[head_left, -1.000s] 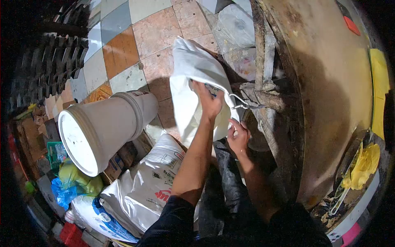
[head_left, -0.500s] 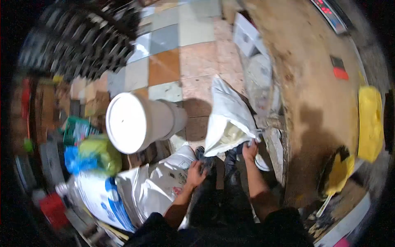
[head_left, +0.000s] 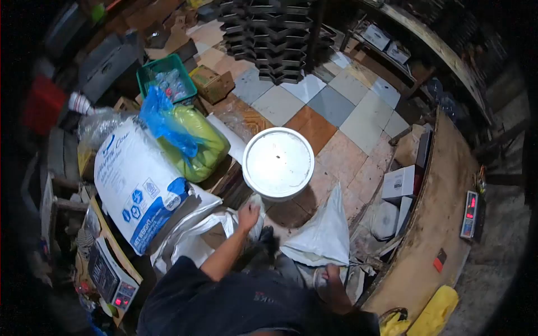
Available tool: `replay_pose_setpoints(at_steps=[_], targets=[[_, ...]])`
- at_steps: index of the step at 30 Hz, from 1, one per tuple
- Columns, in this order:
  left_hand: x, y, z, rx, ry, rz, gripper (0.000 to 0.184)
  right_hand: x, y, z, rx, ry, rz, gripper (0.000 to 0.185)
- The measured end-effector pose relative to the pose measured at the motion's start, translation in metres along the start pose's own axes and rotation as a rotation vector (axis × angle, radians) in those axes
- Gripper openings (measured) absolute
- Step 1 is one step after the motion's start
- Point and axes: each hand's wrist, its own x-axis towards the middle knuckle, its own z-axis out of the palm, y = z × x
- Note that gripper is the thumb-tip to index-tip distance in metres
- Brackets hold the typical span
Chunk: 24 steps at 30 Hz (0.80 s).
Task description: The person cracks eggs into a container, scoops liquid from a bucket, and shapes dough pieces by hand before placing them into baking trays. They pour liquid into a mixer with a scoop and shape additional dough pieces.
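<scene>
The right hand (head_left: pixel 332 273) is reaching down at the near edge of a slack, peaked white sack (head_left: pixel 322 229) resting on the floor ahead of the legs; whether it is gripping cannot be told. The left hand (head_left: pixel 249 217) is curling its fingers beside a crumpled white plastic sack (head_left: pixel 188 243); its grip is also unclear. Farther left, a bulky white-and-blue printed sack (head_left: pixel 137 187) is crowding that side, with a lime-green plastic bag (head_left: pixel 199 148) lying beyond it. A round white lidded bucket (head_left: pixel 278 162) is standing ahead, blocking the way straight forward. On the right, the edge of a long brown wooden counter (head_left: pixel 412 255) is bounding the space, and a white box (head_left: pixel 399 183) is sitting beside it. Multicoloured floor tiles (head_left: pixel 336 154) are stretching between bucket and box toward a dark zigzag-edged stack (head_left: pixel 269 39).
</scene>
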Motion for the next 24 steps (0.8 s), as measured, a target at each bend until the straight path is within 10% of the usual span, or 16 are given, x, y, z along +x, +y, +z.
replay_pose_setpoints(at_steps=[5, 10, 14, 19, 24], targets=[[0.073, 0.076, 0.009, 0.116, 0.010, -0.370, 0.054, -0.036, -0.105, 0.008, 0.007, -0.088, -0.545, 0.028], [0.093, 0.094, 0.020, 0.103, 0.039, -0.774, 0.065, -0.094, -0.196, 0.009, -0.013, -0.136, -0.491, 0.035], [0.093, 0.098, 0.026, 0.113, 0.358, -0.613, 0.057, -0.093, -0.227, 0.015, -0.186, -0.118, -0.494, 0.037], [0.109, 0.097, -0.030, -0.294, 0.038, -0.652, 0.030, -0.063, -0.273, 0.037, -0.252, -0.154, -0.671, 0.033], [0.083, 0.125, -0.152, -0.355, 0.330, -0.533, 0.018, -0.110, -0.383, 0.092, -0.256, 0.103, -1.117, 0.023]])
